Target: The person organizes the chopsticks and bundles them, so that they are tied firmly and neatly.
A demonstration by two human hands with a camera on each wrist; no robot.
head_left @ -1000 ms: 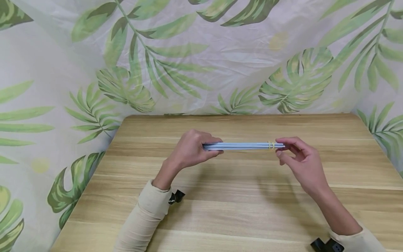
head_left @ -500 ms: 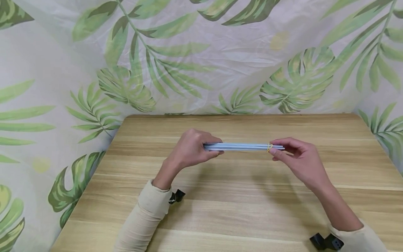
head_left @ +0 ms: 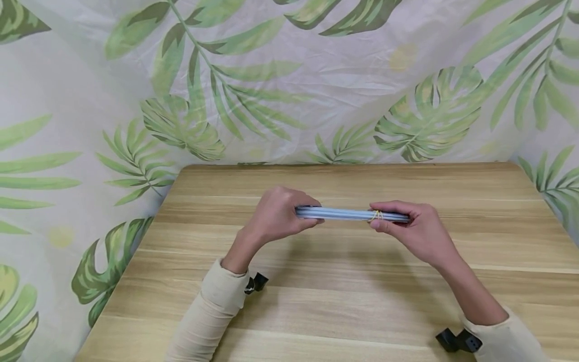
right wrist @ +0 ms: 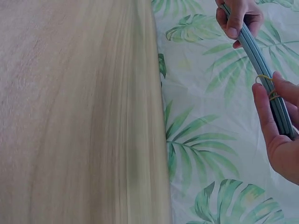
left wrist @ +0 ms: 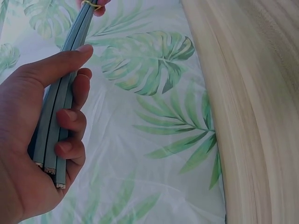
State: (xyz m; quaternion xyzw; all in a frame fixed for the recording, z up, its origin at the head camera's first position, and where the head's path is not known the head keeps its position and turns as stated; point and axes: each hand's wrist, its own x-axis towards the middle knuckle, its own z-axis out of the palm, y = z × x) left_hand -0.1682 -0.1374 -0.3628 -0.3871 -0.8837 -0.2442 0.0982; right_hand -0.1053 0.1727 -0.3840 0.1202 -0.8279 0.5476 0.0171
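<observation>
A bundle of blue-grey chopsticks (head_left: 345,214) lies level between both hands above the wooden table. My left hand (head_left: 277,213) grips its left end, the fingers wrapped round it; in the left wrist view the squared ends of the chopsticks (left wrist: 50,140) show in the palm. Round the other end is a thin yellow rubber band (head_left: 376,215), wound in more than one loop. My right hand (head_left: 418,230) pinches at this band with thumb and fingertips on either side of the bundle. One loop of the rubber band (right wrist: 264,77) stands off the sticks there.
A wood-grain table (head_left: 344,301) spreads under both hands. Behind it and at its sides hangs a pale cloth (head_left: 344,90) printed with green leaves. Small black cameras (head_left: 256,283) sit at both wrists.
My right hand has moved left along the chopsticks, from their tip to over the end. The rubber band has slid left with it. The left hand has kept its grip.
</observation>
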